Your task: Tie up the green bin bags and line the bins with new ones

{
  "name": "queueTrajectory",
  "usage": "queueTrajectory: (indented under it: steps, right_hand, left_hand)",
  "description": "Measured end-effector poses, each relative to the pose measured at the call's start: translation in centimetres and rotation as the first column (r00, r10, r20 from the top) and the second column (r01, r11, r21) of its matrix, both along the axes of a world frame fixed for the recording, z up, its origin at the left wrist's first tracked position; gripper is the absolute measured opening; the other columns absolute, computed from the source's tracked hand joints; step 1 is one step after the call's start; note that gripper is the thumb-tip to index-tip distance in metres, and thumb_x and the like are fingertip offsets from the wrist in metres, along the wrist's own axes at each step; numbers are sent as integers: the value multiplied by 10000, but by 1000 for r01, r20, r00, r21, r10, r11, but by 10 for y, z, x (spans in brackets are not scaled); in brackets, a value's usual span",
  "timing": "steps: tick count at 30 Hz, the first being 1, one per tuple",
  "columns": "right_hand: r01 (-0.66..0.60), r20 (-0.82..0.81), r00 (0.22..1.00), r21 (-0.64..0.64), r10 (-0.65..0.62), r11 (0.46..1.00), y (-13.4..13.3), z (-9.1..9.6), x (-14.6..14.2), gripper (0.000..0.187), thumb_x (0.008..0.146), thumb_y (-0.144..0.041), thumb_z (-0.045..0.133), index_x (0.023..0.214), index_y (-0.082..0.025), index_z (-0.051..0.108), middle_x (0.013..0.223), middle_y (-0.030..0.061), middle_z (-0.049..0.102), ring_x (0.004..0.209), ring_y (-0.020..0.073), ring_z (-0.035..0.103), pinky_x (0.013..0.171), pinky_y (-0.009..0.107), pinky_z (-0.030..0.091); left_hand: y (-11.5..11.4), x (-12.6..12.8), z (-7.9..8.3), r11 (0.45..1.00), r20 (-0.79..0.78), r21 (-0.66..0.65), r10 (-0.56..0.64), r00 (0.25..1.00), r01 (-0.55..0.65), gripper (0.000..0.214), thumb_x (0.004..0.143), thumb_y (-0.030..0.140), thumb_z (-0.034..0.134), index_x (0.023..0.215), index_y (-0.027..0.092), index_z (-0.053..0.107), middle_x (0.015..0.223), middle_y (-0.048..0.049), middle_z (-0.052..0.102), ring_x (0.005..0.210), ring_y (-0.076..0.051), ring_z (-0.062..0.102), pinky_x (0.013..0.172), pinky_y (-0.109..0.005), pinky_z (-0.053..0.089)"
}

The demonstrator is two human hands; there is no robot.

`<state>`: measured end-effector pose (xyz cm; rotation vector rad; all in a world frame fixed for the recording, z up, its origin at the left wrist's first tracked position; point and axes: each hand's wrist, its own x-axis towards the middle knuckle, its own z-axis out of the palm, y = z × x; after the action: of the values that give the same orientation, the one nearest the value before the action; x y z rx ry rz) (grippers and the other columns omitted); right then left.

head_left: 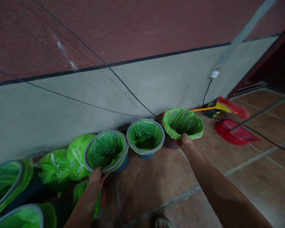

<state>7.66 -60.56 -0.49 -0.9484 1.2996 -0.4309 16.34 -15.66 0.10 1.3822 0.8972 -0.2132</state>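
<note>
With fingers closed on its near rim, my left hand (98, 177) holds a blue trash bin (124, 163) that has a grey ring and a green liner. My right hand (185, 141) grips the near edge of a dark trash bin (171, 144), whose green bag (194, 129) is folded over the rim. Between these two stands another blue bin (146, 155) with a grey ring (163, 136) and a green liner. All three are upright along the wall, and their insides look dark.
Tied green bags (79, 158) lie left of my left hand, near more lined bins (19, 171). A broom (228, 106) and red dustpan (235, 133) are at the right. Black cables (123, 84) cross in front of the wall (142, 82). Tiled floor (147, 183) spreads below.
</note>
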Motion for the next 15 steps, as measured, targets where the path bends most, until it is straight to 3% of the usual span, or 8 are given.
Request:
queueTrajectory:
  steps: [5,11,13,15]
  right_hand:
    - [9,-13,1000,58,-9,998,9,-2,10,213,895,-254,406,1021,-132,527,618,-7,561,514,122,563,580,246,502]
    - [13,-3,1000,79,-13,997,15,7,11,283,901,-385,436,1032,-158,542,662,-4,588,526,127,582,578,259,509]
    - [-9,5,1000,88,8,996,21,8,3,386,887,-509,448,1026,-163,547,700,18,613,564,144,604,583,274,506]
    - [-70,15,998,98,69,993,35,2,-13,464,847,-602,475,1009,-174,553,740,41,639,600,156,617,588,283,507]
  left_hand:
    - [-1,0,-1,1000,3,1,-1,1000,1,127,816,74,529,863,177,586,673,6,633,581,-127,621,661,-307,615]
    - [0,0,-3,1000,-1,-10,-27,1000,27,164,846,118,529,978,175,607,734,-17,678,628,-151,657,699,-331,606]
    - [0,-3,3,995,-56,-38,-91,994,89,135,876,249,549,972,177,612,732,-42,687,639,-177,677,670,-339,604]
    - [3,-11,14,981,-135,-89,-182,974,171,308,856,458,570,964,174,617,735,-86,691,656,-226,697,618,-358,599]
